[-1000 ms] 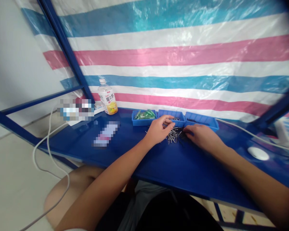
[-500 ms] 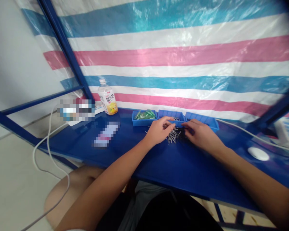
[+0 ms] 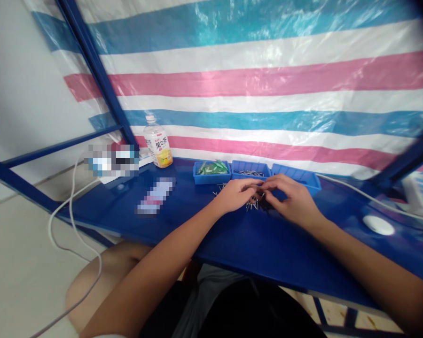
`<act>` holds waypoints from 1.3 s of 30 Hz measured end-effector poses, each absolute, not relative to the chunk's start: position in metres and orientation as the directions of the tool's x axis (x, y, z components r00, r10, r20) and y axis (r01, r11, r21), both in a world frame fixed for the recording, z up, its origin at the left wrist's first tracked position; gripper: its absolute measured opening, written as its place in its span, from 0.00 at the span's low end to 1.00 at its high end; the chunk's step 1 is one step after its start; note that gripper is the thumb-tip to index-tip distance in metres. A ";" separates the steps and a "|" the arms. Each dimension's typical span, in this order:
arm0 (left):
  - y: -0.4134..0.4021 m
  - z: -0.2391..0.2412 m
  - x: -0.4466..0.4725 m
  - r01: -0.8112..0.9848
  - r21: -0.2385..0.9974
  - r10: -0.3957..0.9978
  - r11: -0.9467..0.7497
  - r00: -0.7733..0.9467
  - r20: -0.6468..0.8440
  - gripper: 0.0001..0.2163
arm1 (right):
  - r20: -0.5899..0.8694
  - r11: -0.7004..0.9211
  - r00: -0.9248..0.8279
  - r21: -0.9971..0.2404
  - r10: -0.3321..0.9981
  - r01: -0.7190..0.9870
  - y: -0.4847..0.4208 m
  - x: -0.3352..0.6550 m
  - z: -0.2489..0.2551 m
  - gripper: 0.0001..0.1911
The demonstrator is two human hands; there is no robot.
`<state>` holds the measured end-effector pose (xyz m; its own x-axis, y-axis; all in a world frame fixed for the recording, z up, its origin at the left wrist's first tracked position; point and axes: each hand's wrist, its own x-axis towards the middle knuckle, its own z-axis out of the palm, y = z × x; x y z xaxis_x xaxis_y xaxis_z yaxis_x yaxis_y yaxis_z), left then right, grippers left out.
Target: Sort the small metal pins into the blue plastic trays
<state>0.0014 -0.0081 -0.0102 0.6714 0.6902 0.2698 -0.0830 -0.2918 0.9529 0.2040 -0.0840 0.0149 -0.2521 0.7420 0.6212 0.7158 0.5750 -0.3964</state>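
Note:
My left hand point(image 3: 237, 193) and my right hand point(image 3: 289, 199) meet fingertip to fingertip over a heap of small metal pins point(image 3: 253, 202) on the blue table point(image 3: 239, 239). Both hands are curled in a pinch; what they pinch is too small to make out. Behind them stand three blue trays in a row: the left tray point(image 3: 211, 177) holds green parts, the middle tray point(image 3: 251, 170) holds metal pins, and the right tray point(image 3: 296, 176) has dark contents.
A drink bottle point(image 3: 157, 144) stands at the back left, beside a blurred box point(image 3: 111, 160) and a blurred flat item point(image 3: 155, 195). A white mouse point(image 3: 378, 225) and its cable lie at right. A striped tarp hangs behind; blue frame bars point(image 3: 95, 70) flank the table.
Both hands have drawn together over the pin heap: the left came back from the middle tray and the right slid left until the fingertips met.

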 end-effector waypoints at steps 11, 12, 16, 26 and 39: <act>-0.003 -0.008 0.000 -0.169 0.972 0.804 -0.165 0.548 0.232 0.16 | 0.624 0.614 -0.288 -0.399 0.726 0.682 -0.082 0.204 0.013 0.05; -0.003 -0.008 0.000 -0.172 0.973 0.818 -0.157 0.529 0.226 0.18 | 0.621 0.602 -0.278 -0.404 0.733 0.689 -0.082 0.204 0.013 0.06; -0.001 -0.011 0.002 -0.165 0.967 0.841 -0.193 0.479 0.250 0.19 | 0.611 0.548 -0.229 -0.405 0.758 0.732 -0.085 0.203 0.017 0.06; -0.002 -0.009 -0.003 -0.042 0.924 0.773 -0.380 0.535 0.342 0.13 | 0.646 0.546 -0.204 -0.388 0.736 0.743 -0.084 0.204 0.018 0.06; -0.011 0.001 -0.007 0.137 0.922 0.787 -0.363 0.574 0.224 0.25 | 0.528 0.496 -0.234 -0.435 0.816 0.751 -0.077 0.209 -0.001 0.07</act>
<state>-0.0071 -0.0108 0.0011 0.5744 0.7872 0.2244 0.1368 -0.3626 0.9218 0.2092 -0.0768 -0.0011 -0.2338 0.8164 0.5280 0.7515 0.4963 -0.4347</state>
